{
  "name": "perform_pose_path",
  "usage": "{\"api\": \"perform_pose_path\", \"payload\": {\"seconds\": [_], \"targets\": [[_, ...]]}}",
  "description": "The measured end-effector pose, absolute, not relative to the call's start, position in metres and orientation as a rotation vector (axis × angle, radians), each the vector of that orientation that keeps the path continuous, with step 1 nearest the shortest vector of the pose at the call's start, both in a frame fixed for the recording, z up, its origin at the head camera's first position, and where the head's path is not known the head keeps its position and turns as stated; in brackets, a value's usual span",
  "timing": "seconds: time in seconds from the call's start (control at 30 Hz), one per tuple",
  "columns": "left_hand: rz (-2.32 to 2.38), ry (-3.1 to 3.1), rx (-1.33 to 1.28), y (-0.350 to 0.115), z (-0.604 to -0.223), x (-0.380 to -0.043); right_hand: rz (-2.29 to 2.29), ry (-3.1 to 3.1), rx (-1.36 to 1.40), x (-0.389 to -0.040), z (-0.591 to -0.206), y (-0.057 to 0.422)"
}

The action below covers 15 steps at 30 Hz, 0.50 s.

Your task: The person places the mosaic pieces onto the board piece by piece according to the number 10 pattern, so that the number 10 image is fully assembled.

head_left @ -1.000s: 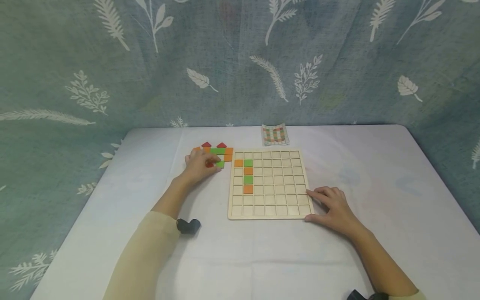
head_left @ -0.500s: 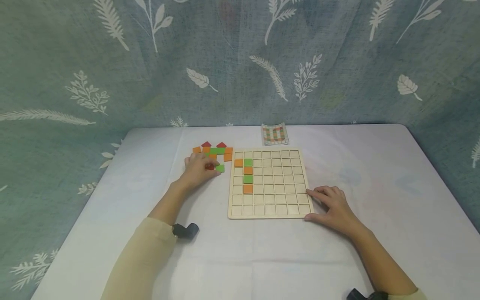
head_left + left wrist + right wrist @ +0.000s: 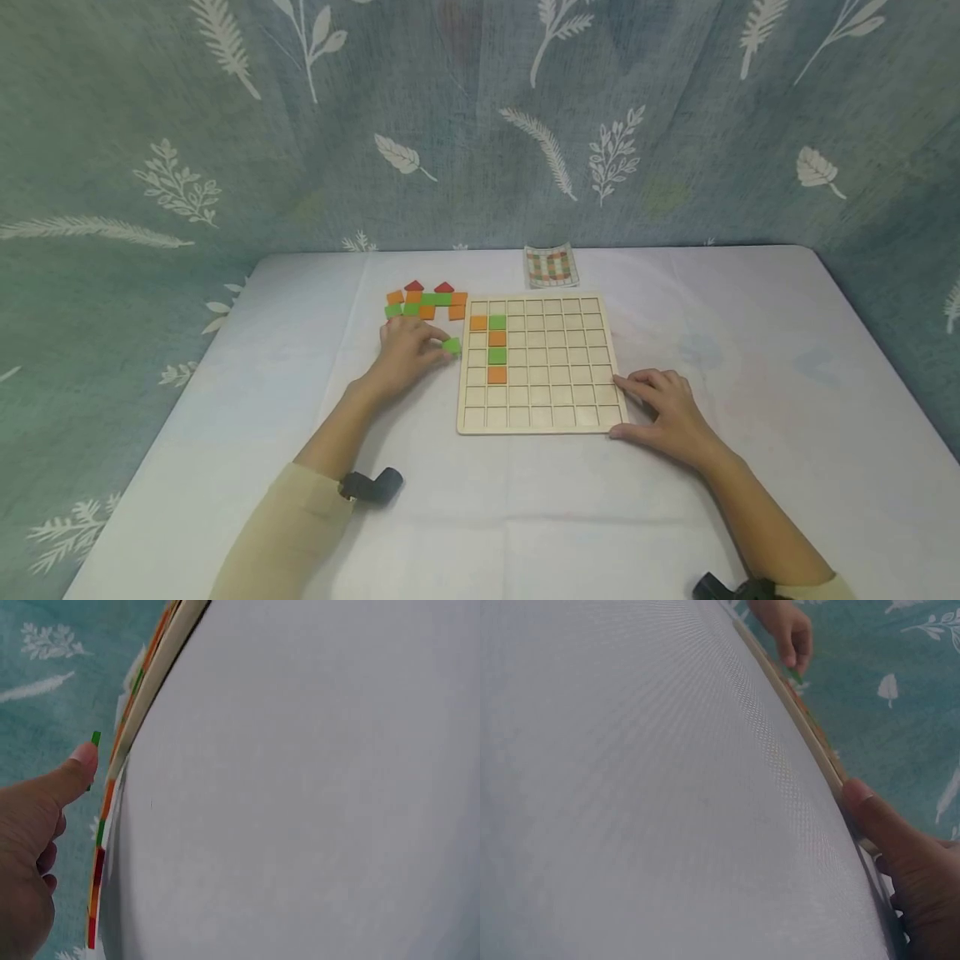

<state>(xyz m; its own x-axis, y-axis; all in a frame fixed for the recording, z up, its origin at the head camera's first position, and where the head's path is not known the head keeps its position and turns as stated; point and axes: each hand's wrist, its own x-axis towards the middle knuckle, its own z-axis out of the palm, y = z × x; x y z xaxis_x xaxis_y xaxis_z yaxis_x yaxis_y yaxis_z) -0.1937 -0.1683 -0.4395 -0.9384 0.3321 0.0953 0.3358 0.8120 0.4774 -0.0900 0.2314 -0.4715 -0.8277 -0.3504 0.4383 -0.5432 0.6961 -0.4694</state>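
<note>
My left hand [image 3: 407, 356] pinches a small green square tile [image 3: 452, 345] between thumb and fingers, just off the left edge of a wooden grid board [image 3: 561, 374]. In the left wrist view the tile's thin edge [image 3: 96, 738] sticks up past the thumb. Orange and green tiles [image 3: 497, 356] fill several cells in the board's two leftmost columns. At the near right corner my right hand [image 3: 671, 419] holds the board, thumb at the front edge and index finger at the right edge. Its other fingers are partly hidden in the right wrist view.
Loose orange and green tiles [image 3: 427, 312] lie beyond the left hand, with two red triangular pieces [image 3: 414, 286] behind them. A card with a coloured grid pattern [image 3: 551, 267] lies behind the board. The white table [image 3: 765, 358] ends at a leaf-print cloth [image 3: 480, 125].
The left hand has drawn the green tile away from the loose pieces, toward the board and slightly nearer the person. The right hand and the board have stayed put.
</note>
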Motion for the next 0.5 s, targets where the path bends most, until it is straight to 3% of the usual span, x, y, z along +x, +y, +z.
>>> {"api": "perform_pose_path", "payload": {"seconds": [0.5], "targets": [[-0.785, -2.906, -0.861, -0.128, -0.424, -0.152, 0.872, -2.583, 0.711, -0.089, -0.471, 0.231]]}}
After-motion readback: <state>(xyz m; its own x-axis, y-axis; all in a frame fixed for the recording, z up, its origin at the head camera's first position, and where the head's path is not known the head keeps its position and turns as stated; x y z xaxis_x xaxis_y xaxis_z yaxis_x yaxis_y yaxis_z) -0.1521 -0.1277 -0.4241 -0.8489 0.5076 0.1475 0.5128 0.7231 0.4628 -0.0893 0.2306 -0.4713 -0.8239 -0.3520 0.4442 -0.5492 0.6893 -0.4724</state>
